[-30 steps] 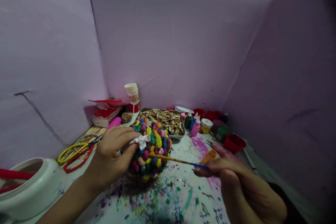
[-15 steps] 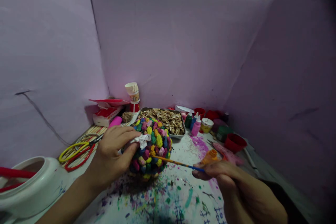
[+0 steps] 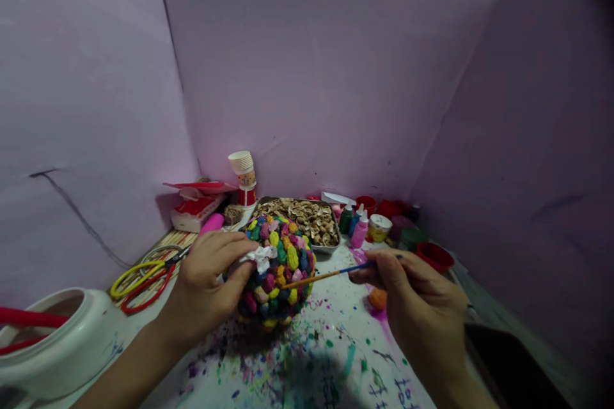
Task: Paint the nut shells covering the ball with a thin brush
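A round object covered in many-coloured painted lumps point(image 3: 281, 268) stands on the paint-spattered table point(image 3: 326, 358). My left hand point(image 3: 208, 281) grips its left side, fingers closed, with a scrap of white tissue point(image 3: 259, 257) under the fingertips. My right hand point(image 3: 417, 310) pinches a thin paintbrush point(image 3: 326, 276) with an orange and blue handle. Its tip touches the right side of the coloured object.
A metal tray of brown shells point(image 3: 302, 217) sits behind the object, with paint bottles point(image 3: 357, 227), pots and red cups point(image 3: 434, 255) to its right. Yellow and red scissors point(image 3: 144, 271) lie at left, a white jar point(image 3: 57, 339) at the near left. Purple partitions enclose the table.
My right hand has risen and moved up over the table, swinging the brush handle upward while the tip stays on the object. The left hand has not moved.
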The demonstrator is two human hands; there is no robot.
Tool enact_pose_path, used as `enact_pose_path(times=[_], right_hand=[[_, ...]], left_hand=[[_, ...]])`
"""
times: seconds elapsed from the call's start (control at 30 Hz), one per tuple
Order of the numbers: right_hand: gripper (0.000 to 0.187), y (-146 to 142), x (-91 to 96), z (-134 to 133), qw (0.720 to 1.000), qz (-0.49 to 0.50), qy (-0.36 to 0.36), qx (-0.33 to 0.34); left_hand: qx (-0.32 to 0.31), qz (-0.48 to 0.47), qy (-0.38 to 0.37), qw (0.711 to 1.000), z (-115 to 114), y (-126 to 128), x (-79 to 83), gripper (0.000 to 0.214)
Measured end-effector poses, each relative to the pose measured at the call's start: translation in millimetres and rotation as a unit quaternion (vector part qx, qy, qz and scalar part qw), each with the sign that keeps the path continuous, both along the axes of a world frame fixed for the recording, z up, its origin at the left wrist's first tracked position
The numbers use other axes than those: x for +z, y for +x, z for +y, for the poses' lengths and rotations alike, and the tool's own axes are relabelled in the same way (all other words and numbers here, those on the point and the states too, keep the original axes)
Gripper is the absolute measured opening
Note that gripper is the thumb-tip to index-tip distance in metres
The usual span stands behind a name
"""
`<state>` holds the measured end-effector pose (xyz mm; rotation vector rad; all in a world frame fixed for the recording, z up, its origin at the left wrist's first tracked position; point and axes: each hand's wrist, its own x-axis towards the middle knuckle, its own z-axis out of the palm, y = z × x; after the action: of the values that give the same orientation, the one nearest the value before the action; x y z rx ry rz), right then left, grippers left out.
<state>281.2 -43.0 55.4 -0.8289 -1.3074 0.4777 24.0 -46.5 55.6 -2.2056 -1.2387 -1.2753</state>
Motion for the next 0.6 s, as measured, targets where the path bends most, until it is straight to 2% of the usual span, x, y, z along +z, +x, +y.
enact_pose_path(times=[0.1, 0.3, 0.5, 0.6], right_hand=[[0.019, -9.0, 14.9, 12.1, 1.0, 0.007, -0.023, 0.011], [0.026, -20.4, 38.6, 27.3, 0.998, -0.023, -0.014, 0.059], [0.017, -17.8, 43.4, 18.2, 0.996, -0.073, 0.052, 0.008], [0.019, -10.4, 38.5, 10.7, 0.995, -0.088, 0.049, -0.015]], left_hand=[[0.003, 0.0, 0.0, 1.0, -0.7, -1.2, -0.5, 0.018], [0.002, -0.002, -0.005, 1.0, -1.1, -1.8, -1.5, 0.019], [-0.002, -0.007, -0.002, 1.0, -1.1, -1.2, -1.6, 0.019], [-0.003, -0.009, 0.004, 1.0, -0.8, -1.4, -1.5, 0.019]])
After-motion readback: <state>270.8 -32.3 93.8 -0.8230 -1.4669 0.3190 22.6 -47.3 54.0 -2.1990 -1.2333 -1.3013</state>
